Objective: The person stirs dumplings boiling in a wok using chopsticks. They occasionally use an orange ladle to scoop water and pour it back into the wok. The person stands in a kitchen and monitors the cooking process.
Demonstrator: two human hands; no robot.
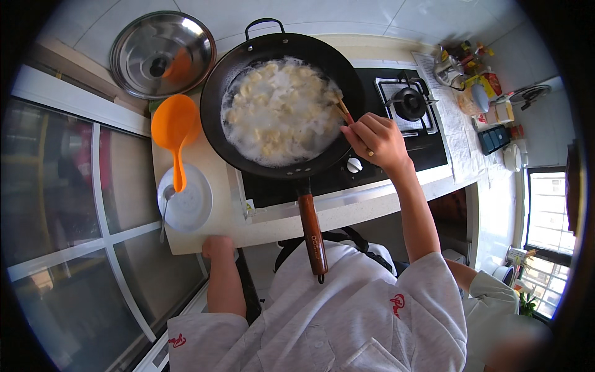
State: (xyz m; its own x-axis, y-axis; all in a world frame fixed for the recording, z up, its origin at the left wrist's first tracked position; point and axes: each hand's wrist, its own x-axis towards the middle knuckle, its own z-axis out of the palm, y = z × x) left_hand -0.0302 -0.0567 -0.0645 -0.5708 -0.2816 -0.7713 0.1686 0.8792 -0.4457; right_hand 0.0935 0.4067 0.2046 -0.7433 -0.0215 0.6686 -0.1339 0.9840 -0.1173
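Observation:
Over the left part of the stove stands a black wok with a wooden handle toward me. Pale dumplings float in its foamy, bubbling water. At the wok's right rim, my right hand is closed round wooden chopsticks. Their tips reach down to the water among the dumplings. My left hand rests against the counter's front edge, below a white plate; its fingers are hidden from me.
Left of the wok lie an orange ladle, a metal lid and a white plate with a spoon. A bare burner is at right, with several jars and bottles beyond. Another person's sleeve shows at lower right.

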